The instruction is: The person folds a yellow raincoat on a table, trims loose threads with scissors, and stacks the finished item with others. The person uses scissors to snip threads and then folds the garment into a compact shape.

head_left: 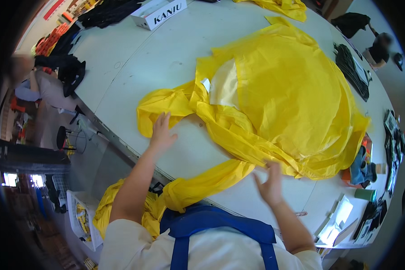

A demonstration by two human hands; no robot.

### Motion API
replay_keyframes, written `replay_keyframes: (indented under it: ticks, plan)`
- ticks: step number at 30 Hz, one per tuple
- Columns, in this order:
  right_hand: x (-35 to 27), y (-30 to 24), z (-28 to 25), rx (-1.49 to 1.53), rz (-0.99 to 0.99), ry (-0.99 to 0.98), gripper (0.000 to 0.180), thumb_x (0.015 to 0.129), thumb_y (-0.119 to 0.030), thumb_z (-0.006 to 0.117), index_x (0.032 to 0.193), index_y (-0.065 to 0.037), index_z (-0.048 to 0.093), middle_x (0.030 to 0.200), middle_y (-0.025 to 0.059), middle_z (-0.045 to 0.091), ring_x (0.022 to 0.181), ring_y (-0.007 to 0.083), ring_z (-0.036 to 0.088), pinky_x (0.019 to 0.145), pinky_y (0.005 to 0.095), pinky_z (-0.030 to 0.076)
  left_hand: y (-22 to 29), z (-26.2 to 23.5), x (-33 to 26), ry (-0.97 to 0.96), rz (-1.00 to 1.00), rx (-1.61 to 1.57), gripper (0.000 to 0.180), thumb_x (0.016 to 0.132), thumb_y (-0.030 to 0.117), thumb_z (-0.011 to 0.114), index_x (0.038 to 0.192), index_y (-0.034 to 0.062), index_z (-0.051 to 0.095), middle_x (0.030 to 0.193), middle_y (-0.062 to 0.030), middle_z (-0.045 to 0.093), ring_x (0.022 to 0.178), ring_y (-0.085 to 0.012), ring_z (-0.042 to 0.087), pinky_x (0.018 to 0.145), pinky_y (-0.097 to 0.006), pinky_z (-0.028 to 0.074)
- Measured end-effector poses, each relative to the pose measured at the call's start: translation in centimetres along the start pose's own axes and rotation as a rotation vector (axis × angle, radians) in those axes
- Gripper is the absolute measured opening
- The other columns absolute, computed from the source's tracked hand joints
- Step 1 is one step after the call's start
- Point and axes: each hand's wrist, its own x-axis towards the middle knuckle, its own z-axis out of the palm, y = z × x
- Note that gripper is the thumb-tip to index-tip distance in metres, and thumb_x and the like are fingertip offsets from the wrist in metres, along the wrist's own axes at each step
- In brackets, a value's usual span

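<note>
A large yellow garment (288, 94) of thin, crinkled fabric lies spread and puffed up on the white table (135, 67). It has a pale panel (225, 84) and a small white label (205, 85) near its left end. One long sleeve (211, 181) curves down to the table's near edge, close to my body. My left hand (163, 133) is raised just below the bunched left part, fingers spread. Lower right, my right hand (270, 183) hovers by the garment's near edge with thumb and fingers apart, slightly blurred. Neither hand holds anything; whether they touch the fabric I cannot tell.
More yellow fabric (107, 204) hangs beside my left arm above a white bin (93, 231). A white box (159, 13) stands at the far left. Dark folded garments (353, 72) lie along the right side, near a green tape roll (365, 194). People are at both sides.
</note>
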Motion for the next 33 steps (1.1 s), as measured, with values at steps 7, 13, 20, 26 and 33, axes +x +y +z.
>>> replay_keyframes:
  ticks: [7, 13, 20, 26, 33]
  plan:
    - [2.0, -1.1, 11.2, -0.103, 0.385, 0.316, 0.075, 0.073, -0.014, 0.069, 0.136, -0.004, 0.030, 0.124, 0.0279, 0.045, 0.116, 0.0398, 0.046, 0.095, 0.0438, 0.041, 0.0, 0.0, 5.6, 0.213, 0.068, 0.430, 0.055, 0.077, 0.015, 0.063, 0.130, 0.0166, 0.046, 0.135, -0.0088, 0.041, 0.126, -0.0325, 0.035, 0.100, -0.058, 0.027]
    - [1.6, 7.8, -2.2, -0.175, 0.445, 0.538, 0.043, 0.071, 0.010, 0.042, 0.106, -0.002, 0.064, 0.104, 0.0114, 0.066, 0.093, 0.0208, 0.063, 0.081, 0.0315, 0.049, -0.2, -3.9, 1.7, -0.414, 0.425, 0.432, 0.017, 0.079, 0.022, 0.057, 0.089, 0.0118, 0.067, 0.086, -0.0115, 0.066, 0.086, -0.0277, 0.061, 0.087, -0.051, 0.039]
    - [4.5, 11.2, -10.1, 0.216, 0.901, 0.602, 0.074, 0.077, -0.046, 0.068, 0.124, 0.008, 0.046, 0.121, 0.0193, 0.054, 0.109, 0.0267, 0.053, 0.091, 0.0344, 0.044, 4.4, 0.5, -2.1, -0.717, 0.363, -0.450, 0.037, 0.082, 0.017, 0.061, 0.116, 0.0033, 0.054, 0.091, -0.0200, 0.063, 0.087, -0.0343, 0.061, 0.078, -0.042, 0.048]
    - [9.3, 13.5, -7.8, -0.198, 0.760, 0.788, 0.068, 0.073, -0.020, 0.071, 0.132, -0.004, 0.042, 0.132, 0.0186, 0.049, 0.120, 0.0359, 0.047, 0.100, 0.0397, 0.038, 6.0, 8.1, -0.5, -0.511, 0.248, -0.364, 0.042, 0.080, 0.013, 0.062, 0.116, 0.0002, 0.046, 0.110, -0.0235, 0.056, 0.101, -0.0399, 0.054, 0.085, -0.046, 0.045]
    - [19.8, 11.7, -21.9, -0.714, 0.134, 0.723, 0.057, 0.086, -0.028, 0.060, 0.130, 0.003, 0.039, 0.126, 0.0251, 0.047, 0.114, 0.0414, 0.048, 0.094, 0.0425, 0.041, 10.9, 9.4, 0.0, -0.507, 0.339, -0.326, 0.044, 0.080, 0.010, 0.059, 0.120, 0.0029, 0.044, 0.109, -0.0229, 0.056, 0.100, -0.0414, 0.054, 0.083, -0.044, 0.046]
